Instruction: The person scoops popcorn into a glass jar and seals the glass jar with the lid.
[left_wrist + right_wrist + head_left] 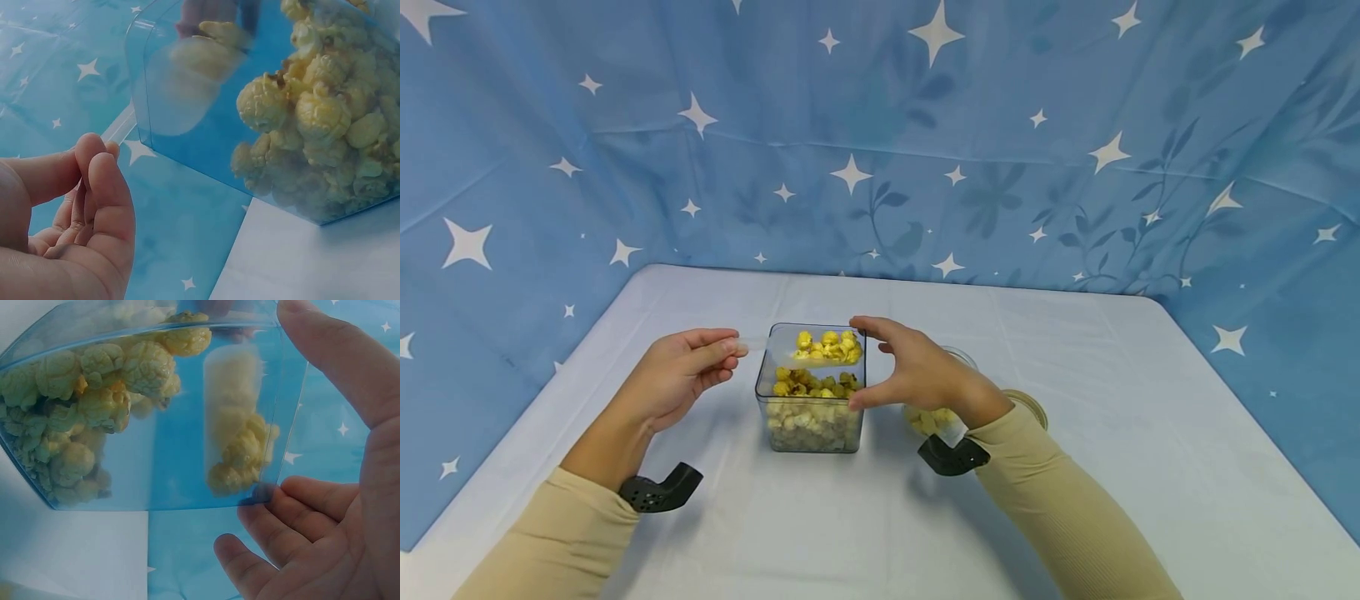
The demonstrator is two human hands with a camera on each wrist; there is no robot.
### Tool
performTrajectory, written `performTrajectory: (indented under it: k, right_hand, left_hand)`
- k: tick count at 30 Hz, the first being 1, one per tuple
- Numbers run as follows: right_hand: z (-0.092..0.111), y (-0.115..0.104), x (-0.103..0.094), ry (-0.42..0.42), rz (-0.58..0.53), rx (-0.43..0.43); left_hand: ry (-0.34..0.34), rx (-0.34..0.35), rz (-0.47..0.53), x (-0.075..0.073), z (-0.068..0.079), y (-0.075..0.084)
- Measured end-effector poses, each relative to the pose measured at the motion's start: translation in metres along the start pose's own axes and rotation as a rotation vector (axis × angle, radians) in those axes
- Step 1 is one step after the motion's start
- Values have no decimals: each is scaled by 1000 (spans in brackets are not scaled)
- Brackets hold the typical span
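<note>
A clear square container [811, 400] stands on the table, part filled with yellow popcorn [805, 383]. My left hand [681, 367], to its left, pinches the thin translucent handle [119, 128] of a scoop between thumb and fingertips. The scoop's frosted end [231, 381] is within the container, above the heap, with several popcorn pieces [831, 346] on it. On the container's right side, my right hand [917, 367] holds it by the edges, thumb at the near corner and fingers at the far one. A gap shows between that palm and the container wall.
Behind my right wrist stands a clear round jar [961, 357] with popcorn [928, 419] in it, partly hidden by the arm. A gold-coloured ring-shaped lid [1030, 404] lies beside it. A white cloth covers the table [805, 525], and a blue star-printed curtain [850, 125] hangs behind.
</note>
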State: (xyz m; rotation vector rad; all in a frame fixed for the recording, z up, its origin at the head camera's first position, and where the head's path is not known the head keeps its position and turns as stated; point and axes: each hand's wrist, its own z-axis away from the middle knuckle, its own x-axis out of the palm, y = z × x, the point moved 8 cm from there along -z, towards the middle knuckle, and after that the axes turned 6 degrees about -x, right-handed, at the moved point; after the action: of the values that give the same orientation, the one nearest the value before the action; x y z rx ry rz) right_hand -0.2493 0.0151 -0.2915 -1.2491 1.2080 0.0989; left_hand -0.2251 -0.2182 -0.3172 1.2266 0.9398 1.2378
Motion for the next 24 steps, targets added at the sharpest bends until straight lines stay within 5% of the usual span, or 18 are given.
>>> performTrajectory:
  k: [24]
  right_hand:
    - [0,0,0,-3,0,10]
  left_hand:
    - [24,-2,25,3,-1,-2]
